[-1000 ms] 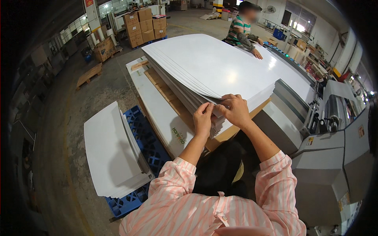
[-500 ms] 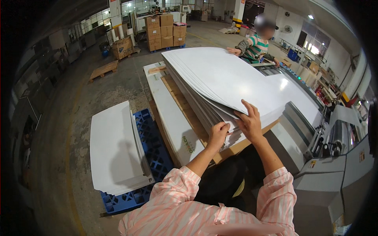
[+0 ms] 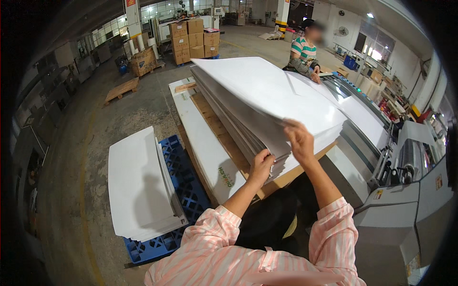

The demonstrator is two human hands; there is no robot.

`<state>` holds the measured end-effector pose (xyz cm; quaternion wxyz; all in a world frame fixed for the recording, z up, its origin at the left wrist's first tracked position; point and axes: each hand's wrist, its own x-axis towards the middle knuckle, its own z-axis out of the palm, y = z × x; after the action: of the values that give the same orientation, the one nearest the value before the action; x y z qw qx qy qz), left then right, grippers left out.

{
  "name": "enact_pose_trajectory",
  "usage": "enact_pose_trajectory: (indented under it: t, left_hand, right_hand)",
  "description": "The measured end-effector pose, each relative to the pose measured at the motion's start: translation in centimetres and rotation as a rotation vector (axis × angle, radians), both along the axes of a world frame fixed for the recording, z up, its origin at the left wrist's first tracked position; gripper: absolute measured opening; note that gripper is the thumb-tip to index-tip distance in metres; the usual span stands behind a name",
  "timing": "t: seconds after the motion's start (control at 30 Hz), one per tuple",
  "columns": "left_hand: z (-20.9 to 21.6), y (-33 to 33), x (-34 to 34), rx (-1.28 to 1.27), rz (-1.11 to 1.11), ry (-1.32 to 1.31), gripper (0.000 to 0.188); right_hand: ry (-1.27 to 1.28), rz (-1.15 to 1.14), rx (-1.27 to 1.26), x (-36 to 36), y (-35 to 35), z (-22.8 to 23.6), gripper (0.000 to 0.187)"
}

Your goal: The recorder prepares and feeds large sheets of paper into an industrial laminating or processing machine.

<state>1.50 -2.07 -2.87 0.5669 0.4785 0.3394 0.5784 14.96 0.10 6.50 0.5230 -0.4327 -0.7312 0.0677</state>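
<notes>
Sheet [image 3: 248, 88] up along its near edge above the stack [image 3: 329, 137], right hand [image 3: 301, 142] pinching that edge, left hand [image 3: 260, 168] at the stack's corner, its grip impossible to tell, and the lift looks part done, not yet clear!

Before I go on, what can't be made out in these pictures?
Head view:
- Right hand: fingertips blurred; exact contact unclear.
- Left hand: some fingers hidden behind the hand itself.
- Raised white layer: edge too fine to count sheets.
- Blue plastic pallet: partly covered by the smaller white stack.
- Grey machine: cut off by the dark fisheye rim.
</notes>
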Motion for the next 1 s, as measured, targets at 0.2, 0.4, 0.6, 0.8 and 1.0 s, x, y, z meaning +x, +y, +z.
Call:
enact_pose_trajectory:
  t: [0.2,0.4,0.6,0.8,1.0]
  left_hand:
    - [1.0,-0.2,0.1,-0.015,-0.010,-0.104,0.017]
    - [2.0,-0.4,0.0,-0.095,0.003,-0.109,0.040]
    - [0.2,0.1,0.0,0.063,0.016,-0.002,0.027]
    - [-0.3,0.4,0.0,0.047,0.030,0.062,0.035]
    - [0.8,-0.1,0.0,0.012,0.088,-0.029,0.035]
  right_hand:
    - [-0.376,0.084,-0.102,0.8,-0.5,-2.7,0.024]
    - [-0.267,0.124,-0.106,1.2,0.4,-2.2,0.035]
    - [0.792,0.172,-0.492,1.1,3.0,1.7,0.038]
    - [-0.178,-0.025,-0.309,0.1,-0.8,-1.6,0.024]
    - [-0.108,0.339,-0.395,0.7,-1.9,-1.7,0.032]
